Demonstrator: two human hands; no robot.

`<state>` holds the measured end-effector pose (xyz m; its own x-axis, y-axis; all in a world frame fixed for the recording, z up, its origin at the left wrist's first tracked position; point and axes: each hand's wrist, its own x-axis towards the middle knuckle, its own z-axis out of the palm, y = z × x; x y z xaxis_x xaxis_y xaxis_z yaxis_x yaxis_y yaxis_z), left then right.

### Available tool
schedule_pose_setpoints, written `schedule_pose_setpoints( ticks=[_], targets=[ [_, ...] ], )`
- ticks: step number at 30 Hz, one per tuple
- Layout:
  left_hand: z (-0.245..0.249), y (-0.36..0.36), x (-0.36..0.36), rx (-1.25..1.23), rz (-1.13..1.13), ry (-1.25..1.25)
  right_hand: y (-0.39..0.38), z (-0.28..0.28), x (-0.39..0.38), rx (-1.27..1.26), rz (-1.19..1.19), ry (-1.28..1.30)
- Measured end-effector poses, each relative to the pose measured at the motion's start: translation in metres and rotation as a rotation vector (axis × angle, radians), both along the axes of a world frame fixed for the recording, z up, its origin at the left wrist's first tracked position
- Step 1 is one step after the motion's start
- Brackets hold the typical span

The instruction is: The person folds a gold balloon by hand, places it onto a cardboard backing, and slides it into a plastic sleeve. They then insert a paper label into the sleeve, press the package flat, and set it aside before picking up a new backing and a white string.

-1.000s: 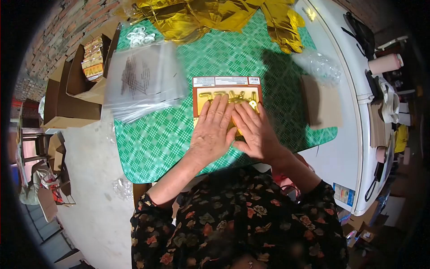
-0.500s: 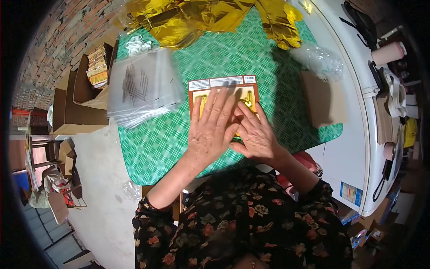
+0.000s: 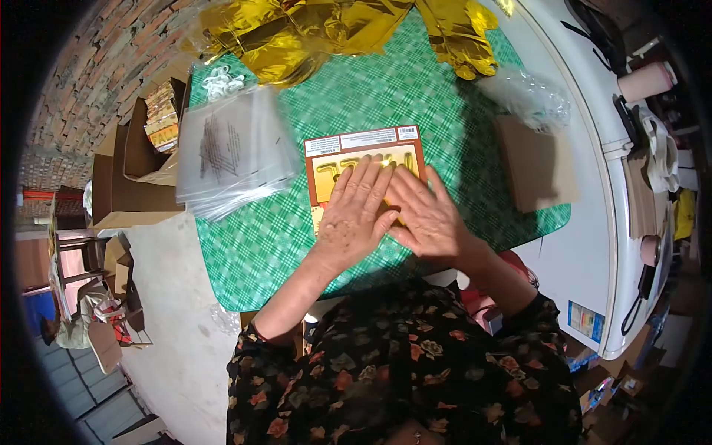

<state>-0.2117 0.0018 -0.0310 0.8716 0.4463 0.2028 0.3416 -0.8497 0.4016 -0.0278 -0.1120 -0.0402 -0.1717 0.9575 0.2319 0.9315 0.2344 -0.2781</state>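
An orange card pack of gold foil letters lies flat at the centre of a green checked tablecloth, its white label strip and barcode along the far edge, the gold letters showing through below it. The left hand and right hand lie palm down on the pack's near half, fingers stretched out and side by side, touching each other, pressing on it and gripping nothing. At 10 o'clock from the pack sits a stack of clear bags; past it, off the table edge at 9 o'clock, an open cardboard box holds printed packs standing on end. Crumpled gold foil heaps at 12 o'clock, loose clear plastic at 2 o'clock, a plain brown card at 3 o'clock
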Motion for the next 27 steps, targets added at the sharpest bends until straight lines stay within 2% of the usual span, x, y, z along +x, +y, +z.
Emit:
schedule_pose_setpoints(
  ticks=[3, 8, 11, 12, 21, 24, 27],
  targets=[
    [0.001, -0.001, 0.001, 0.035, 0.009, 0.041, 0.010, 0.010, 0.027, -0.009, -0.094, -0.121],
    [0.001, -0.003, 0.003, 0.080, 0.021, 0.094, 0.053, 0.027, 0.056, 0.266, -0.125, -0.119],
    [0.001, -0.004, 0.004, 0.084, 0.019, 0.092, 0.078, 0.018, 0.067, 0.055, -0.137, -0.030],
    [0.001, -0.003, 0.003, 0.085, 0.020, 0.089, 0.086, 0.019, 0.067, 0.106, -0.127, -0.052],
    [0.005, -0.007, -0.007, 0.109, -0.044, 0.039, 0.108, 0.047, 0.075, -0.394, -0.143, -0.005],
    [0.006, -0.010, -0.016, 0.095, -0.082, 0.055, 0.105, 0.045, 0.081, -0.400, -0.008, 0.156],
    [0.008, -0.011, -0.019, 0.096, -0.100, 0.067, 0.094, 0.051, 0.076, -0.489, -0.076, 0.478]
  ],
)
